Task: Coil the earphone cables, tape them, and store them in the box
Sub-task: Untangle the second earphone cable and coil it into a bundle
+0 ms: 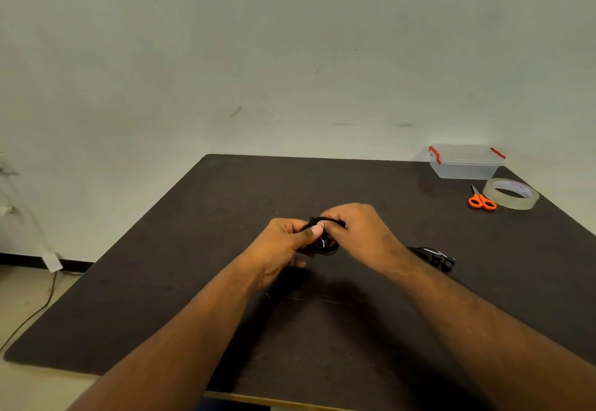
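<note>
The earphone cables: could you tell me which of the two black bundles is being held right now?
The bundle of cable at the table's middle, gripped by the left hand and right hand. The other bundle lies untouched on the table, beside the right forearm.

Scissors (481, 200), tape roll (511, 193) crowd approach to box (466, 161).

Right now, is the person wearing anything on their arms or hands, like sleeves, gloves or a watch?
No. Both forearms are bare as far as the picture shows, with no sleeves. The left hand and right hand have no gloves, and no watch, ring or bracelet shows.
</note>
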`<control>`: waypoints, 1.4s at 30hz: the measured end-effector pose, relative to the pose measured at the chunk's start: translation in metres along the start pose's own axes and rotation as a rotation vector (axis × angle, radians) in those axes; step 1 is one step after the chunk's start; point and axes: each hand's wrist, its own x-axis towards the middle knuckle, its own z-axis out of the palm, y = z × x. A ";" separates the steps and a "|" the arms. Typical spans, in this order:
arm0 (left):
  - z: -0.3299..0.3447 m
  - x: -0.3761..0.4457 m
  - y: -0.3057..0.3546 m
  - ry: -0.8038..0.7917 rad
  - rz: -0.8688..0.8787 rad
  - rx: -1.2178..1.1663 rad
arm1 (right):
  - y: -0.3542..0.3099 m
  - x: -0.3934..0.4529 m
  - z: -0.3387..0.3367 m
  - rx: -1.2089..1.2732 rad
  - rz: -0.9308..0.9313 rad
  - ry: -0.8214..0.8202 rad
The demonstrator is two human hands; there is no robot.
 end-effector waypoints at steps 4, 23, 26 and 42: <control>0.005 -0.001 -0.001 -0.006 -0.033 -0.056 | 0.003 0.000 0.001 -0.068 -0.052 0.010; -0.001 0.004 0.005 0.024 -0.100 0.000 | 0.014 0.005 0.006 -0.265 -0.074 -0.087; -0.001 0.007 0.000 0.190 0.041 0.043 | 0.017 0.004 0.009 -0.234 -0.049 -0.068; 0.006 0.011 0.001 0.231 0.124 0.865 | 0.012 -0.002 0.015 -0.284 0.072 -0.010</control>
